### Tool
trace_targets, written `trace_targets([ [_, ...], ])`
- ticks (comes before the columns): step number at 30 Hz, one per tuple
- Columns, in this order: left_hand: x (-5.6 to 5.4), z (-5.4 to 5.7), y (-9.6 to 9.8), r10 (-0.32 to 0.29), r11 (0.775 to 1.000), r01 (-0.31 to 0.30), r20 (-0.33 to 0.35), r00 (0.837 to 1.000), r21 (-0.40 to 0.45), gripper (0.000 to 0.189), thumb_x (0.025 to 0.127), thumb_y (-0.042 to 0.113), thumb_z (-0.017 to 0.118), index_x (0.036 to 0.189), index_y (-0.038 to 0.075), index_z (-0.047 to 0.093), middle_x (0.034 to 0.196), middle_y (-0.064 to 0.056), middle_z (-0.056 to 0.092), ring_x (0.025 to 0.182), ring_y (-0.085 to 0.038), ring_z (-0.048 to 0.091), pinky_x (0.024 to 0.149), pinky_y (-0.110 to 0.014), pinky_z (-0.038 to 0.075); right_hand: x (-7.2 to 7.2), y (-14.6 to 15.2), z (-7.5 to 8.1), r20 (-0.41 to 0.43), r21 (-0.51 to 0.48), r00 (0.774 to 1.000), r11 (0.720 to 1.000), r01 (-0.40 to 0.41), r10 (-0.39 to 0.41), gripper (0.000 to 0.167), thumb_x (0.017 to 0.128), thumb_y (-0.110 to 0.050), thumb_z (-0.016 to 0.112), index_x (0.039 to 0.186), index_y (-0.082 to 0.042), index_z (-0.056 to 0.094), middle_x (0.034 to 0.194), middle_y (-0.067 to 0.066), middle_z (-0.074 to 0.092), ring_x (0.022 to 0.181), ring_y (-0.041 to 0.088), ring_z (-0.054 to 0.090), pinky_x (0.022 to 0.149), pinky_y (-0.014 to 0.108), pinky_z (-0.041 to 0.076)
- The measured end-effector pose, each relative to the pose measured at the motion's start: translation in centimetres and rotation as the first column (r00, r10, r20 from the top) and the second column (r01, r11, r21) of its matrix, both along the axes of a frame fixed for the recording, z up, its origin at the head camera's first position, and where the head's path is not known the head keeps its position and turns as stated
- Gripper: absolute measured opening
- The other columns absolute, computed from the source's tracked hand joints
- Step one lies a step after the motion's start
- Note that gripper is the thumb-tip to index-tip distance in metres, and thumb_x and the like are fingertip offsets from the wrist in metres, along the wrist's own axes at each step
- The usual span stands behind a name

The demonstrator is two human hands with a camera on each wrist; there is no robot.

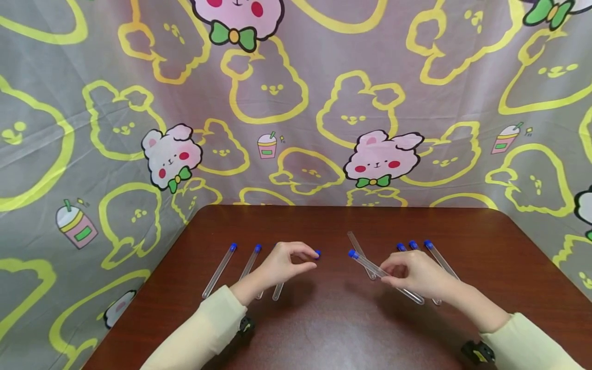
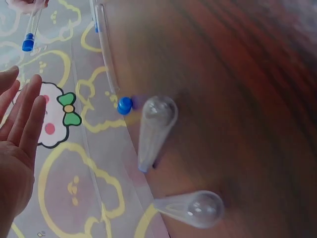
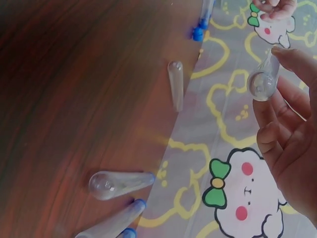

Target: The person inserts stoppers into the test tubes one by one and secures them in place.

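My right hand (image 1: 418, 272) pinches a blue-capped clear test tube (image 1: 368, 264) between thumb and fingers. The tube is tilted, its capped end toward the middle and its rounded end toward the right wrist camera. Behind it an uncapped test tube (image 1: 353, 240) lies on the table, partly overlapped in the head view. My left hand (image 1: 289, 263) hovers over the table with relaxed fingers and nothing in its grasp, as the left wrist view shows. A loose blue cap (image 2: 125, 105) rests on the table; in the head view it appears right at the left fingertips.
Capped test tubes (image 1: 219, 272) lie on the left of the brown table (image 1: 324, 329), partly hidden by the left hand and forearm. Three more capped tubes (image 1: 441, 259) lie at the right, partly behind the right hand. A patterned cloth (image 1: 314, 133) hangs behind the table.
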State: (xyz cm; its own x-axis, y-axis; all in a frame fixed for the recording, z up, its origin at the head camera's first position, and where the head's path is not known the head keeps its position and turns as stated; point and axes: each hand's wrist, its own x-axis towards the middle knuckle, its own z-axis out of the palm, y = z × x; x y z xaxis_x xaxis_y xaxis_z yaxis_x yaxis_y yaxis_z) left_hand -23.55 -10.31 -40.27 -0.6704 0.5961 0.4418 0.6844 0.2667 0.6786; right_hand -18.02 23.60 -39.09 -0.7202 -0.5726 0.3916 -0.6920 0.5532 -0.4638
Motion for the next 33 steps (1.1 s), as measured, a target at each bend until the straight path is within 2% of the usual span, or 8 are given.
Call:
trace_targets([
  [4,-0.1,-0.2,-0.5,0.021,0.999,-0.021,-0.002,1.000,-0.031,0.016,0.084,0.009,0.077,0.100,0.009,0.074,0.099,-0.006,0.071,0.085,-0.007,0.066,0.074,-0.043,0.054,-0.3,0.6,-0.3,0.000,0.016,0.999,0.999,0.034,-0.034,0.017,0.080,-0.012,0.081,0.094,-0.017,0.072,0.078,-0.019,0.062,0.064,-0.001,0.053,0.052,0.021,0.046],
  [9,-0.3,-0.8,-1.0,0.013,0.996,-0.016,-0.035,0.999,-0.089,0.016,0.085,0.011,0.076,0.101,0.010,0.073,0.100,-0.003,0.071,0.084,-0.008,0.066,0.067,-0.043,0.054,-0.5,1.5,-0.8,0.051,0.031,0.995,0.996,0.083,-0.084,0.017,0.081,-0.015,0.080,0.096,-0.013,0.072,0.076,-0.018,0.060,0.060,-0.001,0.052,0.050,0.022,0.044],
  [15,-0.4,-1.2,-1.6,0.016,0.990,-0.023,-0.052,0.999,-0.136,0.018,0.085,0.011,0.076,0.102,0.006,0.073,0.102,0.000,0.069,0.086,-0.013,0.067,0.067,-0.040,0.055,-0.7,2.3,-1.4,0.082,0.048,0.986,0.989,0.143,-0.147,0.018,0.082,-0.017,0.079,0.097,-0.012,0.071,0.076,-0.017,0.060,0.057,-0.001,0.049,0.048,0.023,0.042],
  [22,-0.4,-1.4,-2.2,0.032,0.987,-0.038,-0.041,0.999,-0.158,0.020,0.085,0.011,0.076,0.103,0.002,0.072,0.104,-0.002,0.068,0.087,-0.015,0.067,0.068,-0.031,0.055,-1.0,2.9,-2.0,0.084,0.070,0.976,0.978,0.195,-0.200,0.019,0.082,-0.018,0.079,0.098,-0.012,0.071,0.075,-0.017,0.059,0.054,0.000,0.045,0.046,0.023,0.039],
  [26,-0.4,-1.4,-2.5,0.042,0.985,-0.048,-0.039,0.998,-0.168,0.020,0.086,0.013,0.075,0.104,0.004,0.072,0.104,0.000,0.068,0.086,-0.011,0.066,0.066,-0.025,0.052,-1.3,3.2,-2.4,0.083,0.077,0.970,0.972,0.221,-0.227,0.021,0.082,-0.017,0.079,0.099,-0.010,0.070,0.074,-0.016,0.059,0.056,0.001,0.047,0.047,0.023,0.040],
  [33,-0.6,-1.2,-3.1,0.076,0.975,-0.085,-0.050,0.996,-0.204,0.021,0.086,0.015,0.076,0.104,0.006,0.073,0.104,0.005,0.068,0.087,-0.010,0.065,0.061,-0.027,0.051,-2.0,3.1,-3.0,0.136,0.090,0.950,0.958,0.271,-0.281,0.019,0.082,-0.014,0.078,0.098,-0.008,0.070,0.071,-0.013,0.057,0.053,0.002,0.047,0.045,0.024,0.039],
])
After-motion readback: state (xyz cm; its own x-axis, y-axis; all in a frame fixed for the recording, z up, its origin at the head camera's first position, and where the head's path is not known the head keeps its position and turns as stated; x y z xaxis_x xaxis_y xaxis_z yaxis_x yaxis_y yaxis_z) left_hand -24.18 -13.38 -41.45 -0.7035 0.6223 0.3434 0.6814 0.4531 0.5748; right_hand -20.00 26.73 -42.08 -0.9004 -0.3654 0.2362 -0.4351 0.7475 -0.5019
